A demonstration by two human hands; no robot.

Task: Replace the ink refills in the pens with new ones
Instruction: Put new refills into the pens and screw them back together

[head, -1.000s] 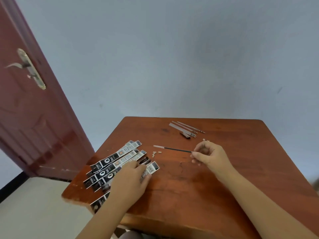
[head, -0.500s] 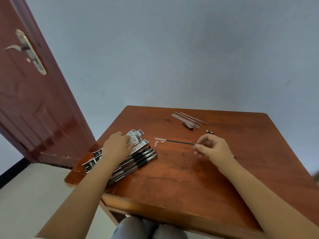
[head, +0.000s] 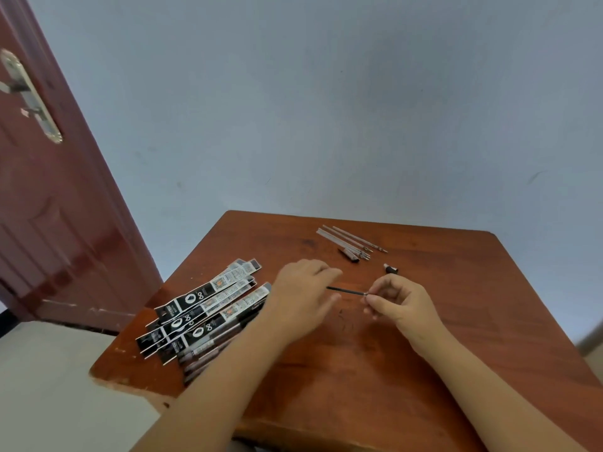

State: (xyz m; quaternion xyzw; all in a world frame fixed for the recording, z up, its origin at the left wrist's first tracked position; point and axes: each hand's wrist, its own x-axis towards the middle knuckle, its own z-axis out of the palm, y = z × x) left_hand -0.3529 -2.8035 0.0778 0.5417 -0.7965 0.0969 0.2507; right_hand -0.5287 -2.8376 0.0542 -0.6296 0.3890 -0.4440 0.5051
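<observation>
Refill (head: 346, 291): a thin dark one, held just above the middle of the worktop (head: 473, 321), its right end pinched between thumb and forefinger of the right hand (head: 399, 300). Its left end runs under the left hand (head: 301, 296), whose fingers lie loosely curved over it; whether they grip the tip or only hover cannot be told.

Risks, as I judge them:
- The refill is slender and held at one end only; a hard pull or twist from the left hand could bend it or flick it away.
- Small loose bits lie near: a dark cap (head: 391, 269) just beyond the right hand, and spent refills (head: 350, 239) at the far side. A careless sweep could scatter them or mix old with new.
- Packets (head: 208, 298) and pens (head: 212, 347) are stacked at the left edge under the left forearm; a nudge from the arm could push them off.
</observation>
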